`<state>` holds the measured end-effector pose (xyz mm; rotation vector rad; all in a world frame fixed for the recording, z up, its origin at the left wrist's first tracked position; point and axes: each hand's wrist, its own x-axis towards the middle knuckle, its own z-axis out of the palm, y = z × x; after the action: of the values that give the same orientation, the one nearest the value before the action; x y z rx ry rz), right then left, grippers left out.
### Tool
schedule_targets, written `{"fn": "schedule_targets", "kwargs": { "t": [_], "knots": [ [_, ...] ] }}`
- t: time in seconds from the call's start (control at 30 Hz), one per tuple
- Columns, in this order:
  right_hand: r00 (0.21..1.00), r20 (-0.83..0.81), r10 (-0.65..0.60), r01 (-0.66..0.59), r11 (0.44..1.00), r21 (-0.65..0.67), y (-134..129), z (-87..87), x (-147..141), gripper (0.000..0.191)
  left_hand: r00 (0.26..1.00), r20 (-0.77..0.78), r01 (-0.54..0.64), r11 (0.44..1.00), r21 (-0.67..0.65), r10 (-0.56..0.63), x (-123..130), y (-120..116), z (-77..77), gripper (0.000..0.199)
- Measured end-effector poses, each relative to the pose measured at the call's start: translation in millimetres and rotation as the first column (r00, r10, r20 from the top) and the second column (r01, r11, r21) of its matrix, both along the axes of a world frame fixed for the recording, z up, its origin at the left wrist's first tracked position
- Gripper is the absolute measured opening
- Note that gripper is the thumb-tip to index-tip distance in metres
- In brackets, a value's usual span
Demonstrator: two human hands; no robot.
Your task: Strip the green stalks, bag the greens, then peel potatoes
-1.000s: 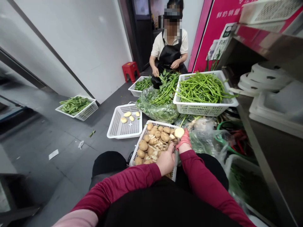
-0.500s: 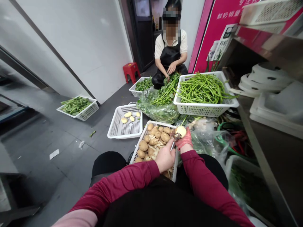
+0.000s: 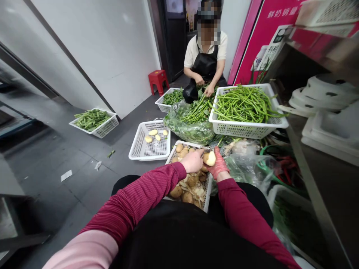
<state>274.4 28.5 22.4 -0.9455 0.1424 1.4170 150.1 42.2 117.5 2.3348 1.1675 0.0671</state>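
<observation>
A partly peeled potato is in my right hand, which wears a pinkish-red glove and closes round it. My left hand, ungloved, is shut on a peeler at the potato's left side; its handle is mostly covered by my fingers. Beneath both hands stands a white basket of unpeeled potatoes and loose peelings. To the left, a white perforated basket holds several peeled potatoes.
A person in a black apron sits opposite, hands in leafy greens in a plastic bag. A basket of long green stems stands right of it. A red stool and greens basket are further left.
My left hand has moved up and forward with the peeler, to the potato's left side. The potato now shows brown skin towards me. The person opposite has shifted their hands in the greens.
</observation>
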Motion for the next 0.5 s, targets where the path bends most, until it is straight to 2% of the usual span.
{"fn": "schedule_targets", "kwargs": {
  "t": [0.13,0.2,0.27,0.33,0.4,0.5],
  "knots": [
    [0.992,0.033,-0.120,0.122,0.989,-0.084,3,-5.1,4,0.030,0.997,0.012,-0.080,0.996,-0.043,0.080,-3,-39,-24.3,0.055],
    [0.990,0.032,-0.136,0.139,0.981,-0.132,4,-6.9,9,0.036,0.997,0.036,-0.065,0.992,-0.112,0.069,-9,-59,-35.0,0.055],
    [0.990,0.010,-0.141,0.141,0.979,-0.150,5,-8.3,14,0.042,0.995,0.067,-0.068,0.986,-0.153,0.079,-15,-68,-37.9,0.055],
    [0.990,-0.038,-0.133,0.128,0.986,-0.103,6,-9.2,15,0.042,0.985,0.119,-0.109,0.985,-0.131,0.124,-15,-60,-32.0,0.054],
    [0.990,-0.099,-0.098,0.097,0.995,-0.016,7,-10.0,12,0.041,0.979,0.151,-0.129,0.989,-0.072,0.138,-9,-41,-21.8,0.053],
    [0.992,-0.119,-0.032,0.039,0.997,0.061,9,-12.2,6,0.046,0.992,0.088,-0.088,0.996,-0.024,0.089,3,-17,-12.6,0.053]
  ]
}}
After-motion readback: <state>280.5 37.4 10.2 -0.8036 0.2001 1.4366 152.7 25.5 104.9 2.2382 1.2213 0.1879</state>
